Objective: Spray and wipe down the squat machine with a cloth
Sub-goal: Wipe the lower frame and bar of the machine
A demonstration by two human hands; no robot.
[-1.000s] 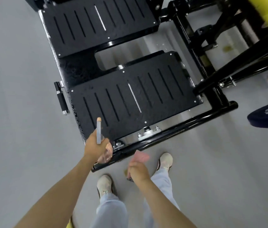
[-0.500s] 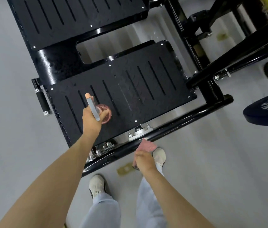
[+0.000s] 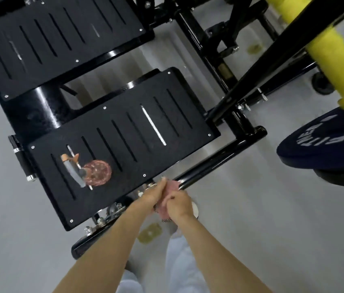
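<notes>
Spray bottle [image 3: 86, 170], held by the left hand [image 3: 156, 195] a moment ago, now sits released on the squat machine's foot plate [image 3: 135, 132], up-left of both hands, which meet gripping the pink cloth [image 3: 172, 187] with the right hand [image 3: 180, 205], so wiping likely follows.

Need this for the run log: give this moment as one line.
spray bottle: on near footplate, unheld | left hand: holds pink cloth | right hand: holds pink cloth | wiping: not yet started
</notes>
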